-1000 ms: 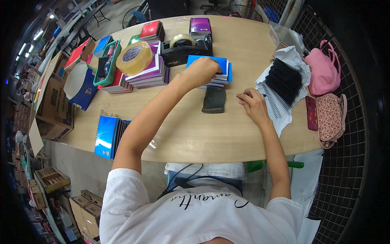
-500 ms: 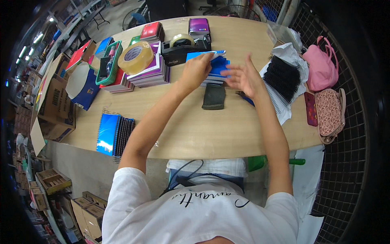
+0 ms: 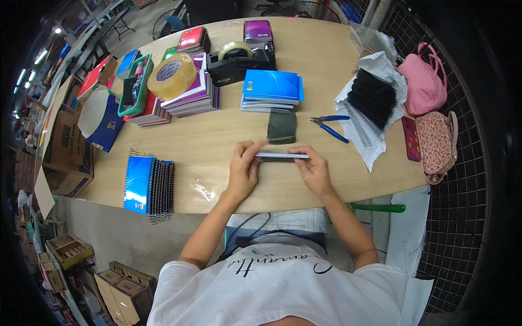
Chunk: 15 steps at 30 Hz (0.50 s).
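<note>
Head view: saw thin sheet stack (image 3: 281,155) edge-on, seemingly just above near part of desk (image 3: 321,49), pinched in the grip of left hand (image 3: 242,173) and right hand (image 3: 315,174), one per end. Noted dark green pad (image 3: 281,128) just beyond, blue-handled pliers (image 3: 322,121) farther right.
</note>
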Available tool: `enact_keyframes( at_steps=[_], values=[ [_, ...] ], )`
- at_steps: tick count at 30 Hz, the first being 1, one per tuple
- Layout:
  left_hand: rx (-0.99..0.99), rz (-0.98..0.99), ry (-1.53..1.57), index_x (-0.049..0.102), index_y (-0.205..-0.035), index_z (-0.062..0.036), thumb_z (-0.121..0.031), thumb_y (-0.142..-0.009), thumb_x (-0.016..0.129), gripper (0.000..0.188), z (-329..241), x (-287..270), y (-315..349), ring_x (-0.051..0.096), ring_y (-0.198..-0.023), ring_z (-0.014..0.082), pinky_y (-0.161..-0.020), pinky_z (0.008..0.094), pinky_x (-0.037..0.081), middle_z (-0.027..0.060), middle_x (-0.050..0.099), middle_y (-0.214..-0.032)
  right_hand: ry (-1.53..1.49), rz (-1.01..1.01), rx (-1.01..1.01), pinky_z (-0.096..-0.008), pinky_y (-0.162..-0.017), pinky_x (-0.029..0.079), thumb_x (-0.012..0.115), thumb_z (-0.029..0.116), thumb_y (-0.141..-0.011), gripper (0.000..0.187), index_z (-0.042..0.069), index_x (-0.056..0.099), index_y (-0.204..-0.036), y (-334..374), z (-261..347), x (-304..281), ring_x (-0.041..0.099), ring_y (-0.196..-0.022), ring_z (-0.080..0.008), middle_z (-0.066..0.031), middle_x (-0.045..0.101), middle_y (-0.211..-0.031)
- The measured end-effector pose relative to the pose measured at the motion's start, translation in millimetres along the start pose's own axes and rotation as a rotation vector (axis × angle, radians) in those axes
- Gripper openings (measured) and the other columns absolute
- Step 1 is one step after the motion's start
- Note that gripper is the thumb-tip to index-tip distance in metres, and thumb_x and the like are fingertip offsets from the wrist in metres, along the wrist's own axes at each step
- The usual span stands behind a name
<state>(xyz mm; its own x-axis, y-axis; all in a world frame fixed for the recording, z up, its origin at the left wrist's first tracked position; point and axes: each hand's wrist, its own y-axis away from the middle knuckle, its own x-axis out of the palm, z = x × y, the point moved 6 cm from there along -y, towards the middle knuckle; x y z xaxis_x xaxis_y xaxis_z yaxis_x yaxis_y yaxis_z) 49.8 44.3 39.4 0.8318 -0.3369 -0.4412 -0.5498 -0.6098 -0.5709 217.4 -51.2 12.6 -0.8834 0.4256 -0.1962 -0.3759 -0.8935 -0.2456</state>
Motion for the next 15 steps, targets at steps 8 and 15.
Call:
enact_keyframes(
  at_steps=[8, 15],
  values=[
    [-0.047, 0.066, -0.038, 0.055, -0.129, -0.0121, 0.013, -0.081, 0.054, 0.055, 1, -5, -4, 0.054, -0.085, 0.0271, -0.076, 0.0344, 0.048, 0.0144, 0.052, -0.097, 0.796, -0.357, 0.056, -0.0415, -0.086, 0.048, 0.067, 0.009, -0.083, 0.021, 0.003, 0.064, -0.103, -47, 1, -122, 0.06, -0.099, -0.029, -0.0145, 0.065, -0.103],
    [-0.178, 0.002, 0.051, 0.058, -0.118, -0.0047, 0.0, -0.087, 0.059, 0.031, -2, 20, -13, 0.051, -0.096, 0.0299, -0.081, 0.037, 0.045, 0.0152, 0.048, -0.102, 1.423, -0.366, 0.242, -0.0502, -0.084, 0.047, 0.068, 0.021, -0.081, 0.024, 0.006, 0.067, -0.1, -75, -42, -186, 0.055, -0.104, -0.0298, -0.0108, 0.062, -0.102]
  ],
)
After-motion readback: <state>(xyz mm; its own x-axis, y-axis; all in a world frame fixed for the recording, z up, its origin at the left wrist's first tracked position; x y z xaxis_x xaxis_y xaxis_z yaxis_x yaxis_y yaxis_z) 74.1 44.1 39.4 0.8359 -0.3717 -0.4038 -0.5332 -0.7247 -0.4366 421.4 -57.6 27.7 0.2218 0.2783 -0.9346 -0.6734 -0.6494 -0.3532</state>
